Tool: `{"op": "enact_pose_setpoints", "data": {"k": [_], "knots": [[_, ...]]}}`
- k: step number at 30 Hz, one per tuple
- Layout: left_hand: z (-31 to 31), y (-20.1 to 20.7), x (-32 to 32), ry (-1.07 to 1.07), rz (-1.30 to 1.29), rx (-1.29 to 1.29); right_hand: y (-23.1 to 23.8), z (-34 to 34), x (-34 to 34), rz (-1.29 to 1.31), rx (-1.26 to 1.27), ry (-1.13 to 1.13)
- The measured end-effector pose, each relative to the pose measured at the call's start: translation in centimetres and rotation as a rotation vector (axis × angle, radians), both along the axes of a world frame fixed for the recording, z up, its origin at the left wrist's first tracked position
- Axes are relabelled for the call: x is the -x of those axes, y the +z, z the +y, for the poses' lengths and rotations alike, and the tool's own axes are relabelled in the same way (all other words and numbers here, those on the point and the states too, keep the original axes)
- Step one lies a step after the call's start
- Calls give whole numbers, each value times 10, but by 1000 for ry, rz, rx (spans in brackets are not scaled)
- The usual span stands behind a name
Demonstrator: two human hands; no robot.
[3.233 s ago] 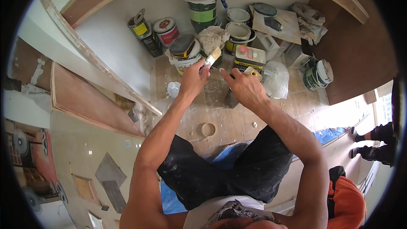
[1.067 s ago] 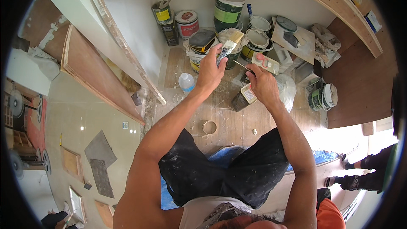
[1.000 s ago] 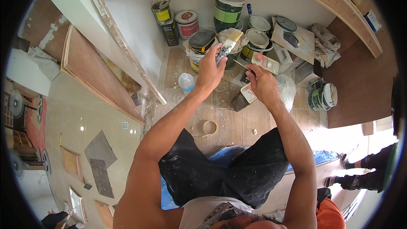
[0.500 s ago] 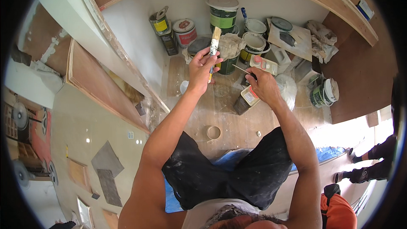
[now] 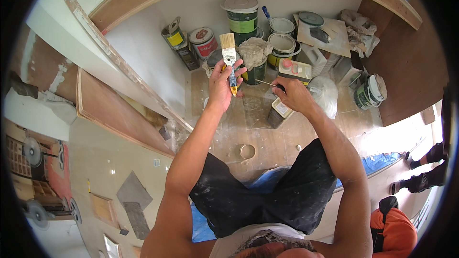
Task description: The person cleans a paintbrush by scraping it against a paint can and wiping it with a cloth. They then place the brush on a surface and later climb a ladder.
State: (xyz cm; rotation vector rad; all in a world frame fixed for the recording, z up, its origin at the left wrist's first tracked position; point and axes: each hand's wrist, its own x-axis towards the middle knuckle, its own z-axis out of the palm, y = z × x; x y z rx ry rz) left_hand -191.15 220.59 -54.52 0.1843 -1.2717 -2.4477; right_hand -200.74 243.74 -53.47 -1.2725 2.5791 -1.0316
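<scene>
Right now I have the left hand (image 5: 220, 87) grasping a paintbrush (image 5: 228, 56) by its blue-and-yellow handle, palm turned up and bristles pointing away from the body. My right hand (image 5: 294, 94) is clenched around the dark handle of a thin-shafted tool (image 5: 267, 83), whose metal tip points left toward the brush, well apart from it. Both sit in the air before a green bucket (image 5: 255, 73) topped with a crumpled cloth (image 5: 255, 51). My main worry is that tip: should it swing left too quickly, I judge it could jab the left palm, since nothing shields the skin. The brush grip looks light, so a bump might twist the handle or drop it onto the dusty floor (image 5: 224, 134), where grit would likely foul the bristles. Beneath the right wrist, a rectangular tin (image 5: 280, 112) and a capped can (image 5: 295, 70) stand near; a careless dip of that arm could topple either, though I cannot tell how full they are.
</scene>
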Motion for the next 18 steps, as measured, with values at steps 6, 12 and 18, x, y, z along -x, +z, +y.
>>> {"op": "enact_pose_setpoints", "data": {"k": [6, 12, 18], "knots": [[0, -3, 2, 22, -7, 40, -9, 0, 5, -28, -42, 14], [-3, -8, 4, 33, -23, 31, -11, -2, 5, -43, -37, 38], [3, -7, 6, 83, -58, 122, -9, -13, 11, -194, 166, -131]]}}
